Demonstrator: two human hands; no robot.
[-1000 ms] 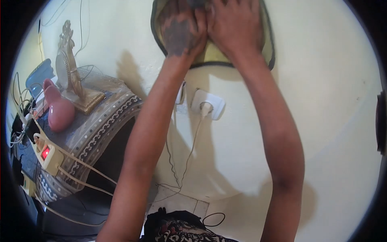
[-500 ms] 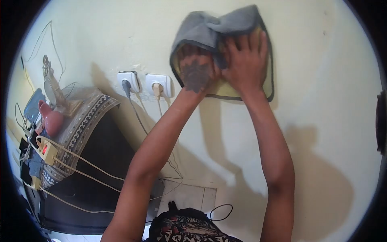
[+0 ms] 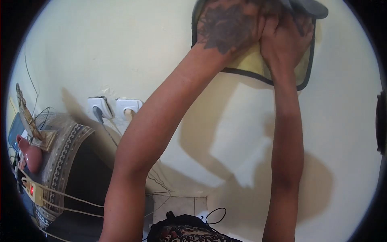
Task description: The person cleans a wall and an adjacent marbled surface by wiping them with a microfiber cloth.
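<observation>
Both my hands are at the top of the view on a microfiber cloth (image 3: 252, 60), yellow on one face and grey on the other, with dark edging. It lies against the pale wall (image 3: 161, 48). My left hand (image 3: 231, 26), with a dark flower tattoo on its back, grips the cloth's left part; its fingertips are mostly hidden. Close beside it, my right hand (image 3: 287, 42) is closed on the cloth, its fingers bent into a grey fold (image 3: 314, 8) that sticks out to the right. The top of the cloth is cut off by the frame.
Two wall sockets (image 3: 129, 105) with plugs sit to the left of my left forearm. Further left, a dark cabinet (image 3: 86, 173) bears a patterned cover (image 3: 66, 149), a pink object (image 3: 32, 157), a figurine on a stand (image 3: 28, 115) and a power strip (image 3: 35, 191) with cords.
My hands and the cloth have moved up and to the right in view. The right hand's fingers, spread flat before, are now bent. Sockets and cabinet sit lower and further left in view.
</observation>
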